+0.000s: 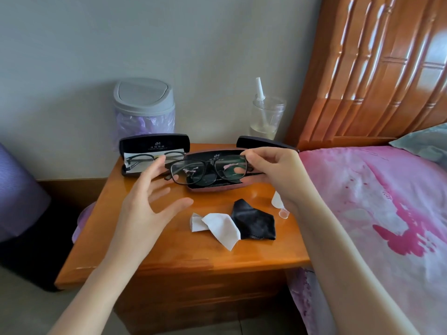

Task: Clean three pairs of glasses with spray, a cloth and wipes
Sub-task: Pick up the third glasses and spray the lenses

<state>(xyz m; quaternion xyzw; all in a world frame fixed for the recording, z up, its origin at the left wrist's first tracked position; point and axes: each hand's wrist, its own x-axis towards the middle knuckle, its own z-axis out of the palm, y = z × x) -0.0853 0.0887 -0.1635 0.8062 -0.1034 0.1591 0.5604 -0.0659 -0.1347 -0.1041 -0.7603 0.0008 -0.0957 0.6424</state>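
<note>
Right hand [273,172] pinches the black-framed glasses [193,172] at their right end, thumb and fingers closed on the frame by the hinge. The glasses are held in the air, lenses facing the camera, just above and in front of an open pink case [215,188] near the back of the wooden surface [169,250].

Left hand [150,201] is spread, fingers straight and apart, gripping nothing. Its fingertips are up at the left end of the frame. Can't tell if they touch it or sit just short.

Other items on the surface:
- Back left: a second open case [154,141] with a second pair [145,158] of dark-rimmed glasses lying in it on a white liner.
- Back right, behind the right hand: a dark case lid [261,142], mostly hidden.
- Front centre: white cloth [217,226] and black cloth [256,221], both crumpled, edges touching, white on the left.
- Just right of the black cloth, under the right wrist: a small white item [277,200] and a clear cap [283,213]. Possibly the spray, too occluded to confirm.

Behind the surface against the wall: grey swing-lid bin [144,105] with a purple liner on the left, clear jar [267,117] with a white tube standing in it on the right. Bed with a pink cover [375,201] and a wooden headboard [375,68] sits to the right of the surface.
</note>
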